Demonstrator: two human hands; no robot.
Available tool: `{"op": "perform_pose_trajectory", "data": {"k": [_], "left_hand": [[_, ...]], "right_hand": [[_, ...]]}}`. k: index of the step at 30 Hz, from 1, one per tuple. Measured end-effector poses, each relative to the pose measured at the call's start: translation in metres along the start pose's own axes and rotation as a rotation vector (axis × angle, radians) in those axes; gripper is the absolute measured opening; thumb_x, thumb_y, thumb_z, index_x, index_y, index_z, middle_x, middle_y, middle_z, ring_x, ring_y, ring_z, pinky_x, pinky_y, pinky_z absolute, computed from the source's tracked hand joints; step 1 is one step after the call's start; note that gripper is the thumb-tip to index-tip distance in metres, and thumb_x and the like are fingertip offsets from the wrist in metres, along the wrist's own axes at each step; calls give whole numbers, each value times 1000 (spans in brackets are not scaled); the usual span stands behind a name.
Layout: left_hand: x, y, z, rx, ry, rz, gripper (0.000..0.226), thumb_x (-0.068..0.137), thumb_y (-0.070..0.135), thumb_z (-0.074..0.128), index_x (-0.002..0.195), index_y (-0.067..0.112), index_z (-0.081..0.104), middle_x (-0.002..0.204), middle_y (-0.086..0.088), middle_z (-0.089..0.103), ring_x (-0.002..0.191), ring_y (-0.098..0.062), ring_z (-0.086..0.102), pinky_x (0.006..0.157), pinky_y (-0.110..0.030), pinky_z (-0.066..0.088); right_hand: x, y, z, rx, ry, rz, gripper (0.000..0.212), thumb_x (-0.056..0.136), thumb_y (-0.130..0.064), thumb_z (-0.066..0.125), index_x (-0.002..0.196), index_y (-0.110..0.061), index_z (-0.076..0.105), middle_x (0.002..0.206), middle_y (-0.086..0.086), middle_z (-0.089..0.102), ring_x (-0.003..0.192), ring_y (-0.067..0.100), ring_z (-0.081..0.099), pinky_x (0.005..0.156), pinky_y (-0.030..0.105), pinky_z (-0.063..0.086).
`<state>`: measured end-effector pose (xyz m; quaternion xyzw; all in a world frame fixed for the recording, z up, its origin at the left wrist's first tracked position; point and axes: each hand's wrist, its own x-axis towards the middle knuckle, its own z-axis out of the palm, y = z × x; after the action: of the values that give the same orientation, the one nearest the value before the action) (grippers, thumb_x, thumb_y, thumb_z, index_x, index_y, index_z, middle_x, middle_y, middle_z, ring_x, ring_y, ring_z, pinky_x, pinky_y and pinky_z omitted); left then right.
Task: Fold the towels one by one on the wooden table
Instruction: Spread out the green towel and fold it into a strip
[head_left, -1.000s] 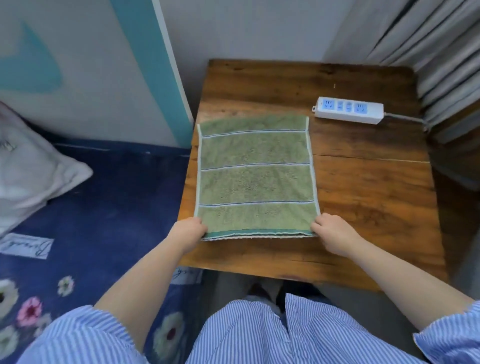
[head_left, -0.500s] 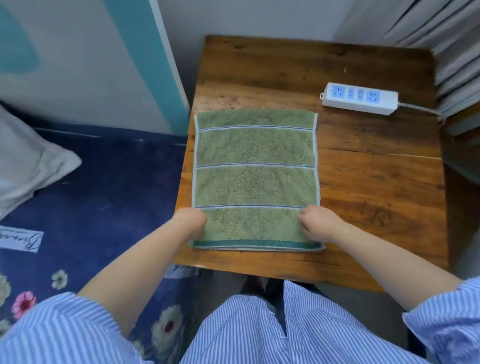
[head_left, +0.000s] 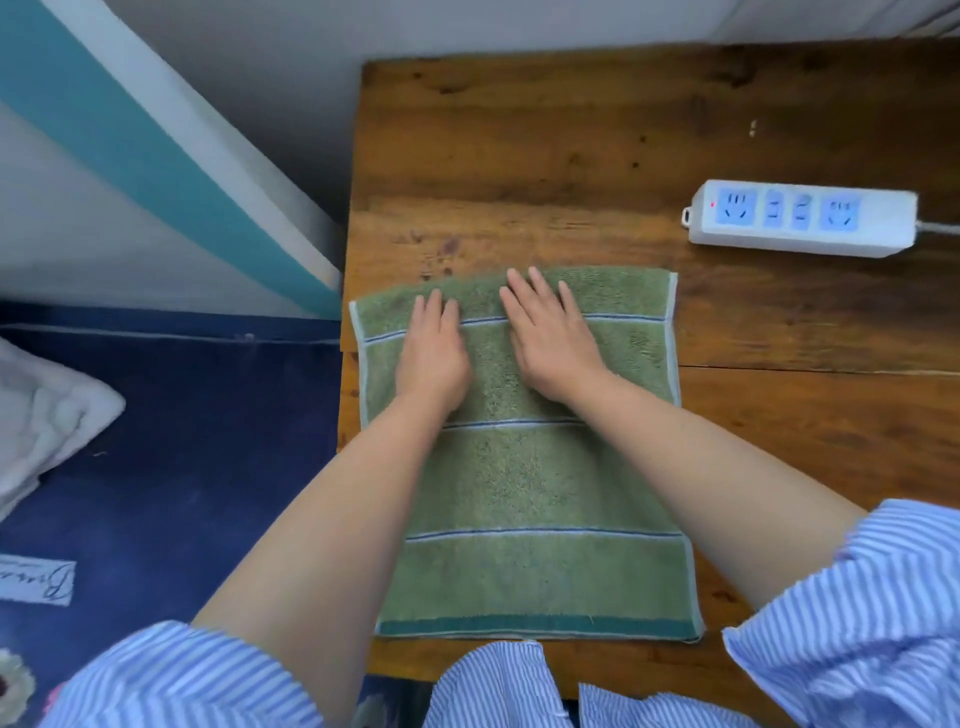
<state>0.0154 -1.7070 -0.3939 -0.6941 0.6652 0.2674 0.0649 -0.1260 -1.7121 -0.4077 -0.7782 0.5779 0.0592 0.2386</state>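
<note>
Green towel (head_left: 524, 467) is looped terry cloth, nubbly and matt, with a flat-woven darker band at the near hem. Wooden table (head_left: 545, 171) shows knotty grain under a soft sheen. Power strip (head_left: 802, 218) by the right edge: smooth white plastic.

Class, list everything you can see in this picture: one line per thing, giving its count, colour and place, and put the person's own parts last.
Striped terry towel: one, green with thin blue-and-white stripes and a dark green band at the near edge; flat on the table's left side.
Wooden table: one, brown; centre and right.
Plastic power strip: one, white with blue sockets; on the table, far right.
Bed cover: one, dark blue; left of the table.
Fluffy blanket: one, white; on the bed cover, far left.
Wall stripe: one, teal; upper left.
Striped sleeves: blue and white; bottom.
Left hand: flat on the towel's far part.
Right hand: flat on the towel, beside the left hand.
</note>
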Motion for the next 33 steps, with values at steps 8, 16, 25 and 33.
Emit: {"op": "perform_pose_trajectory", "data": {"k": [8,16,25,33], "left_hand": [[20,-36,20,156,79,133,57,95,41,30,146,19,17,157,-2,9,145,-23,1,115,-39,-1],[28,-83,1,84,123,-17,63,92,45,27,146,15,18,156,-6,11,145,-27,4,115,-47,7],[39,-71,-34,200,126,103,49,87,15,47,133,-1,39,128,-24,45,118,-37,41,98,-45,35],[54,-51,-65,347,-132,39,28,85,8,47,111,3,55,115,-21,52,111,-38,45,88,-43,44]], "right_hand": [[14,29,7,-147,-3,-46,59,96,-43,24,146,-19,5,156,-4,1,144,16,-4,109,33,-17],[-18,90,-9,-135,11,136,68,85,-48,16,146,-17,11,156,0,7,144,20,1,111,32,-12],[-15,97,-44,-126,65,127,55,86,-15,46,137,-2,31,138,19,40,127,33,36,106,44,24],[5,74,-81,-234,-171,180,8,77,-7,51,85,-9,52,102,19,59,105,35,48,76,34,35]]}}
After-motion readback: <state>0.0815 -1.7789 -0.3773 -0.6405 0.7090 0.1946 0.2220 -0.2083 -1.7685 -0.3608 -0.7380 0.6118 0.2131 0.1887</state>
